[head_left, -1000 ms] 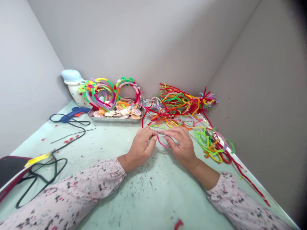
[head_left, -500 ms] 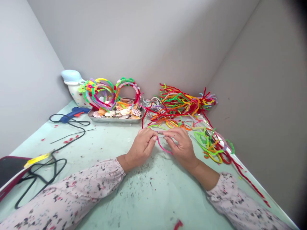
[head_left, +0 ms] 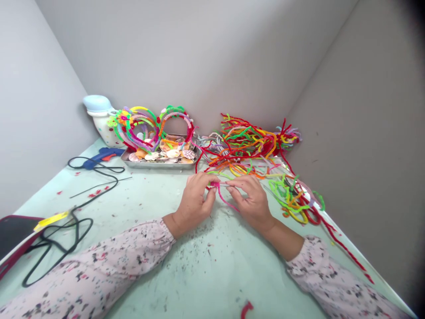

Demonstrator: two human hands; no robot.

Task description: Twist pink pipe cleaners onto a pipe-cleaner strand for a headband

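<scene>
My left hand (head_left: 195,200) has its thumb and fingers closed around a bright pink pipe cleaner (head_left: 228,204), whose bunched or coiled part shows at the fingertips. The pipe cleaner's loose end hangs in a curve toward my right palm. Between the two hands runs a thin greyish rod (head_left: 223,184), partly hidden by fingers. My right hand (head_left: 253,203) pinches its right part between thumb and fingertips. Whether the pink coil wraps fully round the rod is too small to tell. A bit of red and green shows beside my left fingertips.
Behind stand decorated hoops (head_left: 175,114) in a metal tray (head_left: 159,165) of shells. Many-coloured pipe cleaners (head_left: 255,141) are heaped at the back right, with loops (head_left: 292,201) nearer. At left lie a blue glue gun (head_left: 99,157), a black cord (head_left: 114,181) and a white-and-blue container (head_left: 102,119).
The thumb and fingers of my left hand have moved slightly apart, uncovering the bunched pink part of the pipe cleaner. My right hand stays almost in place.
</scene>
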